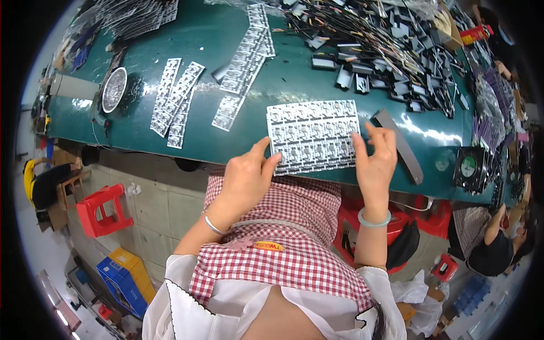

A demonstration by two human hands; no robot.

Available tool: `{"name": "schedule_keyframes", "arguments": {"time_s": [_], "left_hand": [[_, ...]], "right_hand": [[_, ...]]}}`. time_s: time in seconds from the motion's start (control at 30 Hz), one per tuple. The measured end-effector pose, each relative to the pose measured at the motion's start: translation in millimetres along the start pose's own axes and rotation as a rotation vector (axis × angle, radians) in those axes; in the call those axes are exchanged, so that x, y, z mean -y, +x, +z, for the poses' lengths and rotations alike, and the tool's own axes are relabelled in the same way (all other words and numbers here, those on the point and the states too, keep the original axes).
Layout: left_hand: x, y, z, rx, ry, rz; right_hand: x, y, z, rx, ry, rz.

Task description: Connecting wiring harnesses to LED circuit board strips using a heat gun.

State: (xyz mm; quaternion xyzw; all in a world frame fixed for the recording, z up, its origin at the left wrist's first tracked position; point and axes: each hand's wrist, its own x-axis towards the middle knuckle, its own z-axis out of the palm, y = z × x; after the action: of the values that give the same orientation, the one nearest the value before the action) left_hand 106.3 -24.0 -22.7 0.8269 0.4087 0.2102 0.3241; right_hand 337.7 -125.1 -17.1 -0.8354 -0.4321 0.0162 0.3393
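Observation:
A white circuit board panel (314,136) with rows of small dark patterns lies at the table's near edge, in front of me. It looks like a stack, since more than one edge shows along its near side. My left hand (247,177) grips its left edge, thumb over the near corner and index finger alongside. At the opposite edge, my right hand (377,158) has its thumb tip touching the panel, with the other fingers apart from the thumb and slightly curled. Just right of that hand lies a long dark grey bar (399,146).
Narrow board strips (177,102) lie left, with more overlapping strips (243,62) further back. A heap of black housings with wires (391,51) covers the back right. A round container (114,90) sits left on the green table (226,148). A red stool (105,211) stands on the floor.

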Motion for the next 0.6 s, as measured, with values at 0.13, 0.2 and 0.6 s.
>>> {"name": "schedule_keyframes", "arguments": {"time_s": [0.13, 0.2, 0.6], "left_hand": [[17.0, 34.0, -23.8, -0.231, 0.048, 0.04], [27.1, 61.5, -28.4, -0.379, 0.094, 0.069], [64.1, 105.7, -30.9, -0.34, 0.129, -0.164]], "right_hand": [[20.3, 42.4, 1.5, -0.06, 0.065, -0.12], [33.3, 65.5, 16.5, -0.006, 0.15, -0.297], [63.1, 102.7, 59.8, 0.182, 0.197, -0.343]]}}
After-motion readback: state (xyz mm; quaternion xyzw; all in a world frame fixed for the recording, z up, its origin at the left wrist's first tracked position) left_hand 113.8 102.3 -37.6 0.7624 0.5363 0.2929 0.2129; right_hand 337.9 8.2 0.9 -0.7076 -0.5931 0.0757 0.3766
